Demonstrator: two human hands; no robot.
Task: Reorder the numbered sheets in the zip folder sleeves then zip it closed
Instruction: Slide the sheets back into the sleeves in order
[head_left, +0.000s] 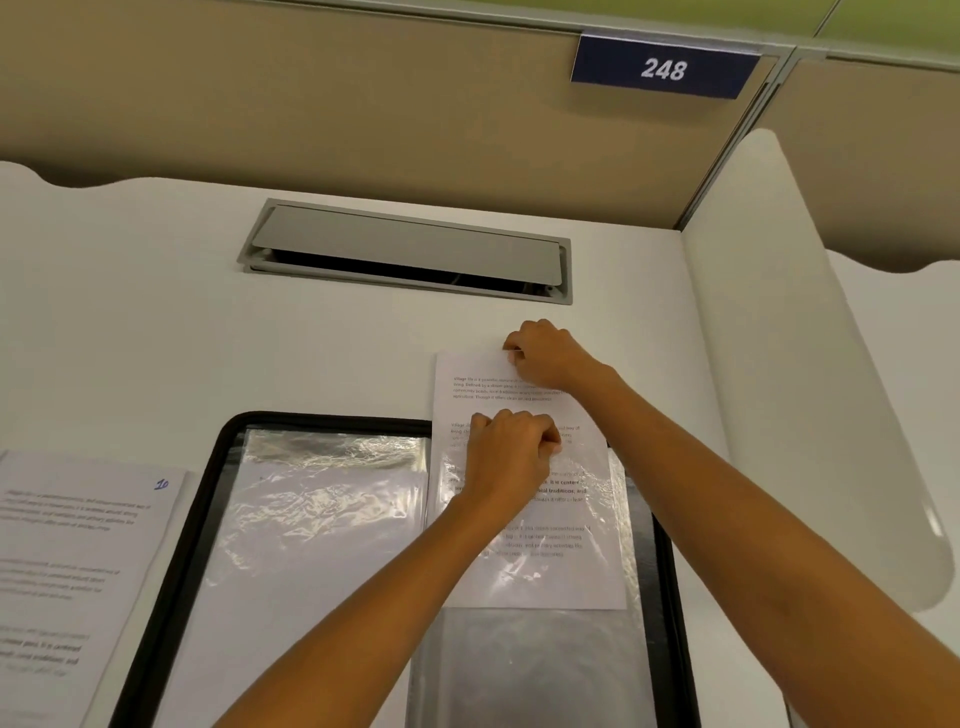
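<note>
desk (130, 312) view, head cam. i am seeing the zip folder (171, 545) lying open and flat at the near edge of the desk, its black zip rim showing along the left and far sides.

the sheet (467, 374) is sitting partway in the right sleeve (524, 670). its lower part is lying under the clear plastic, and its top part is sticking out past the folder's far edge onto the bare desk. printed paragraphs are showing on it; i am not reading any number on it from here.

the right hand (545, 353) is pinching the sheet's far edge, fingers curled tight. the left hand (511, 452) is resting on the sheet at the mouth of the sleeve, fingers curled in, gripping what looks like the plastic's top edge; i cannot tell whether it is also catching the paper.

the left sleeve (322, 509) is lying flat and wrinkled, with white paper showing inside.

a stack of printed sheets (67, 561) is lying at the desk's left edge, just beside the folder, with a blue handwritten 10 (161, 484) in its top right corner.

at the far edge a grey cable hatch (405, 244) is standing slightly ajar. a blue plate (664, 67) reading 248 is hanging on the tan partition above. a white divider (779, 364) is running along the desk's right edge.
</note>
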